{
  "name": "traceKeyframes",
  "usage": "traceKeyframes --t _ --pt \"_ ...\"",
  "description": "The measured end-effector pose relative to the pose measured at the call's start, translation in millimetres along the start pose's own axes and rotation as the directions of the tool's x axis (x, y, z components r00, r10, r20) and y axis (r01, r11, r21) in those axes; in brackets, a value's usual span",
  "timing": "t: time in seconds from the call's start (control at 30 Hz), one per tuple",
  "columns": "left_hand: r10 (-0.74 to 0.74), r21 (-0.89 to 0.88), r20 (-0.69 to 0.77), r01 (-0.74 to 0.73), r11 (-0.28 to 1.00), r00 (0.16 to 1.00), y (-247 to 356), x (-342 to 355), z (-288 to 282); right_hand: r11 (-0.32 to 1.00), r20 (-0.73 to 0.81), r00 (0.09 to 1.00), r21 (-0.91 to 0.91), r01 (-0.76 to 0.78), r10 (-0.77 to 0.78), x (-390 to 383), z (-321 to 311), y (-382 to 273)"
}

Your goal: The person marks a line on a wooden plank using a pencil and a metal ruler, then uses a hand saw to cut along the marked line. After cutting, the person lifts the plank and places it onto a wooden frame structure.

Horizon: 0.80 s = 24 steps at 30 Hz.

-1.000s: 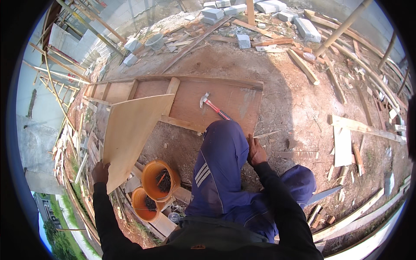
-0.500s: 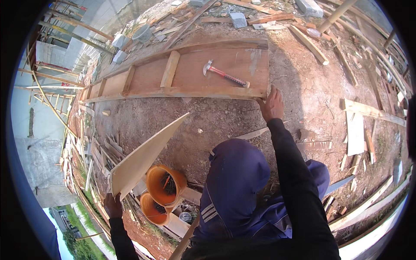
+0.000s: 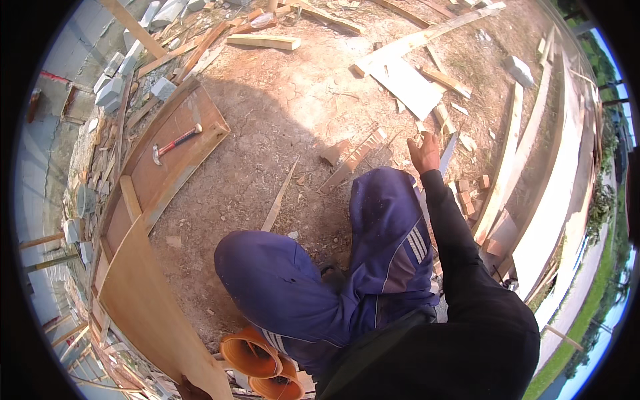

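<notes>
My right hand (image 3: 425, 153) reaches out past my right knee with its fingers apart and nothing in them. Right beside it lies a narrow bluish blade (image 3: 448, 155), probably of a handsaw. A thin plywood sheet (image 3: 150, 310) stands tilted at my left, its far corner over the wooden frame panel (image 3: 193, 152). My left hand (image 3: 192, 391) barely shows at the lower picture edge, on the sheet's near end; its fingers are mostly hidden. On the panel rests a claw hammer (image 3: 177, 143) with a red and black handle.
Two orange buckets (image 3: 250, 357) stand by my left leg. A pale board (image 3: 407, 87) and a long plank (image 3: 430, 41) lie ahead on the dirt. Long timbers (image 3: 513, 157) run along the right. Grey blocks (image 3: 110, 90) and wood scraps lie at the far left.
My view has swung to the right. My right hand has let go of the frame panel's corner and moved right, to beside the blade. The plywood sheet now overlaps the panel in view.
</notes>
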<state>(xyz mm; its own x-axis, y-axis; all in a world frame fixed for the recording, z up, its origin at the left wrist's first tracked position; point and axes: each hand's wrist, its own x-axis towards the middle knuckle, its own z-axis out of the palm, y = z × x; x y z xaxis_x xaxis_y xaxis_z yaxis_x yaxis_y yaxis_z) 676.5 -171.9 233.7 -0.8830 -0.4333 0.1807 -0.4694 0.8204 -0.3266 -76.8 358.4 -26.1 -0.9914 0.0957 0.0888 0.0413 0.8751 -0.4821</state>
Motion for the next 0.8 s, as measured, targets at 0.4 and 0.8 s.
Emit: traceKeyframes --t 0.4,0.8 --pt "-0.393 0.07 0.205 0.387 0.919 0.896 10 64 27 0.276 -0.325 0.461 -0.481 -0.832 0.826 -128 -133 283" --pt "-0.473 0.062 0.223 0.472 0.88 0.853 -9 101 100 0.572 -0.022 0.617 -0.349 -0.742 0.787 -131 -150 434"
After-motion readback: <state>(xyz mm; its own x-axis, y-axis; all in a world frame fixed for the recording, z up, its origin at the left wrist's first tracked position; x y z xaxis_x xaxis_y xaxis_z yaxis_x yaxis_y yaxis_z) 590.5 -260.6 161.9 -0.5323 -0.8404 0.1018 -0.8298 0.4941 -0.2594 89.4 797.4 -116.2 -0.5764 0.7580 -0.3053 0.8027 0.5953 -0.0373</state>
